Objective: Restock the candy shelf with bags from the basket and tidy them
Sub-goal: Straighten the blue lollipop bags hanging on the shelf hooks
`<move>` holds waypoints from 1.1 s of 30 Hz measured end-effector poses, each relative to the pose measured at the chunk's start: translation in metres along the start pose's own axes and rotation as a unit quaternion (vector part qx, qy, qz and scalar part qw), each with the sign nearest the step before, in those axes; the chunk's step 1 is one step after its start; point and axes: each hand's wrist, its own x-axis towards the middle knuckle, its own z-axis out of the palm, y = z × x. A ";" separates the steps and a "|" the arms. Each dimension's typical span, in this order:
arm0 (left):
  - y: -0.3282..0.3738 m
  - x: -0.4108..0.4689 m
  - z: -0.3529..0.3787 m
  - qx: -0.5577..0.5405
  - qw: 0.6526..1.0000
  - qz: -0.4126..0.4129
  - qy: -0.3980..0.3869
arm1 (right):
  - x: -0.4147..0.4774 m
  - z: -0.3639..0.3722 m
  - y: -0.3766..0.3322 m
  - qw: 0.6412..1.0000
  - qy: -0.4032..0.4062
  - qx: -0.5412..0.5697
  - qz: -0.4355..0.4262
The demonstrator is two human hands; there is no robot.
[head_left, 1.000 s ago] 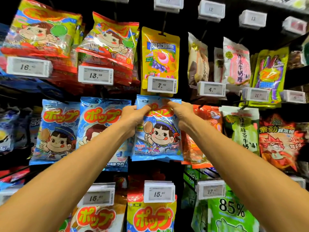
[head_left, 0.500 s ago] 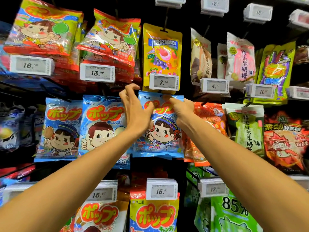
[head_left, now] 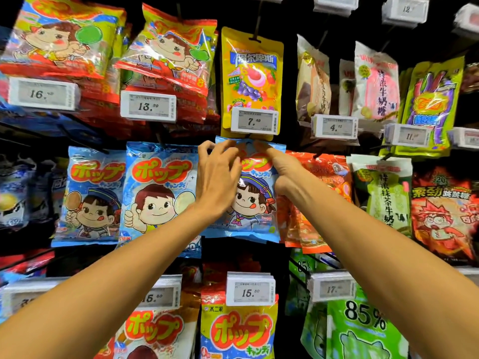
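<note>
At top edge of blue candy bag (head_left: pixel 255 203), right hand (head_left: pixel 282 169) fingers pinching, left hand (head_left: pixel 217 182) fingers splayed

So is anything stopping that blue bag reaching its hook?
Nothing plainly blocks it. The left hand and right hand are at the top edge of the blue bag; the price tag and yellow bag hang close above. The hook itself is hidden.
</note>
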 end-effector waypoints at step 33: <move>-0.013 -0.032 -0.001 0.191 0.961 -0.020 -0.199 | 0.026 -0.020 0.046 0.889 0.214 -0.307 -0.264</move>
